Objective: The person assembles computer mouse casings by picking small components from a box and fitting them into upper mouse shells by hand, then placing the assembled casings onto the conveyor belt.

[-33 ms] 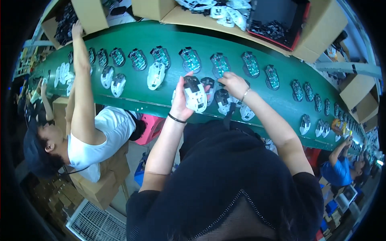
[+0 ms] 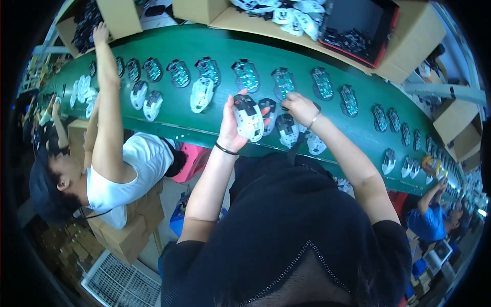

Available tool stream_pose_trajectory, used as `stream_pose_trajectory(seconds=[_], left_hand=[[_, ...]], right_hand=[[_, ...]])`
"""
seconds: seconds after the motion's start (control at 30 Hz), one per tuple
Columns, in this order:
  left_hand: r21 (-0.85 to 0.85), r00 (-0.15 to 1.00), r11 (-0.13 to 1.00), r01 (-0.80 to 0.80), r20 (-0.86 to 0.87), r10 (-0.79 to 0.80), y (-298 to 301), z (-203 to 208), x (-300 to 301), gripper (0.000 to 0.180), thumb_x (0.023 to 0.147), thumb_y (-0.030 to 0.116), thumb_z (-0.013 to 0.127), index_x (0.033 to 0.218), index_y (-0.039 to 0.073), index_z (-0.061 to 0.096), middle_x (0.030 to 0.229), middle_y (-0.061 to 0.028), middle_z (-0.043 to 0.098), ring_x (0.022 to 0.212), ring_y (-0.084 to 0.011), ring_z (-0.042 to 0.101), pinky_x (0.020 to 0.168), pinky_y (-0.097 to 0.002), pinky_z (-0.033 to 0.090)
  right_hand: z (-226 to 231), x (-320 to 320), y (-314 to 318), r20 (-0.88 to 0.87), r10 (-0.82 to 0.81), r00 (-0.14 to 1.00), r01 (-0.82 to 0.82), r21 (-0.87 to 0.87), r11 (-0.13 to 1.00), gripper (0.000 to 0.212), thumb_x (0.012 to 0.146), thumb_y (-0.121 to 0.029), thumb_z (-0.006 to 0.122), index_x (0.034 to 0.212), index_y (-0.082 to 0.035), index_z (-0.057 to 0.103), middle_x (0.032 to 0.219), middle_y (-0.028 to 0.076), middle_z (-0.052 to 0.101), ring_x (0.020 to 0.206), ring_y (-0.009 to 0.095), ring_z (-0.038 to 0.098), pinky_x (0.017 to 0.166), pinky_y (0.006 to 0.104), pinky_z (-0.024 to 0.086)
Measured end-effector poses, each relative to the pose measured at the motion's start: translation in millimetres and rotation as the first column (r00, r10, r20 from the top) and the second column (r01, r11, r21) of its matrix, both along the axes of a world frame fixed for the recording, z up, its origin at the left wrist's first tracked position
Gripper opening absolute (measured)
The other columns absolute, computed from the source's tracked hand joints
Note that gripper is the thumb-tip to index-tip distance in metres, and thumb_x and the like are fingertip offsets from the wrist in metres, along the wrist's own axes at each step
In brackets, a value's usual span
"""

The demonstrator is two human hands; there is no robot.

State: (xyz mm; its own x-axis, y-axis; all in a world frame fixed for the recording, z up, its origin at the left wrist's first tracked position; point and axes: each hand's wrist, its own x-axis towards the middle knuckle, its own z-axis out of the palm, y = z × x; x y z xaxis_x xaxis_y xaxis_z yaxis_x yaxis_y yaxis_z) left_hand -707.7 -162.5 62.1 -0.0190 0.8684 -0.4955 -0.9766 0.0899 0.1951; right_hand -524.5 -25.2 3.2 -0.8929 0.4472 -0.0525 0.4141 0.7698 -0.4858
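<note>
In my left hand (image 2: 233, 123) rests a white computer mouse shell (image 2: 249, 123) with a black part at its far end, tilted above the near edge of the green conveyor belt. My right hand (image 2: 302, 110) is just right of it, its fingers curled together in a pinch. Whatever those fingers hold, if anything, is too small or hidden to make out. Beneath and beside the right hand lie more white-and-black mouse shells (image 2: 288, 130), partly covered by hand and forearm. A mouse base with a green circuit board (image 2: 283, 83) lies on the belt just beyond the right hand.
Rows of mouse bases with circuit boards (image 2: 246, 75) and white shells (image 2: 153, 105) line the green belt (image 2: 204, 125). At the far side stand a carton of white shells (image 2: 296, 20) and a red-edged black box of small black parts (image 2: 353, 38). A co-worker's arm (image 2: 108, 97) reaches across at left.
</note>
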Motion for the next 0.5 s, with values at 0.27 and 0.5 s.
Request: stream_pose_trajectory(seconds=[0.27, 0.5], left_hand=[[-0.018, 0.850, 0.999, 0.029, -0.526, -0.034, 12, 17, 1, 0.054, 0.091, 0.056, 0.035, 0.133, 0.022, 0.032, 0.098, -0.0111, 0.056, 0.087, -0.0246, 0.060, 0.073, -0.0384, 0.051], [-0.080, 0.784, 0.977, 0.197, -0.585, -0.206, 23, 36, 18, 0.071, 0.087, 0.066, 0.024, 0.138, 0.017, 0.022, 0.118, -0.0089, 0.046, 0.114, -0.0190, 0.045, 0.096, -0.0354, 0.037]], right_hand=[[74, -11, 23, -0.127, -0.476, 0.870, 0.109, -0.892, 0.438, 0.011, 0.075, 0.000, 0.063, 0.082, -0.005, 0.055, 0.080, -0.003, 0.057, 0.075, 0.003, 0.052, 0.064, 0.0191, 0.044], [143, -43, -26, -0.182, -0.452, 0.873, 0.077, -0.864, 0.497, 0.015, 0.070, -0.001, 0.073, 0.083, -0.001, 0.064, 0.075, -0.001, 0.058, 0.061, 0.004, 0.050, 0.055, 0.0188, 0.043]])
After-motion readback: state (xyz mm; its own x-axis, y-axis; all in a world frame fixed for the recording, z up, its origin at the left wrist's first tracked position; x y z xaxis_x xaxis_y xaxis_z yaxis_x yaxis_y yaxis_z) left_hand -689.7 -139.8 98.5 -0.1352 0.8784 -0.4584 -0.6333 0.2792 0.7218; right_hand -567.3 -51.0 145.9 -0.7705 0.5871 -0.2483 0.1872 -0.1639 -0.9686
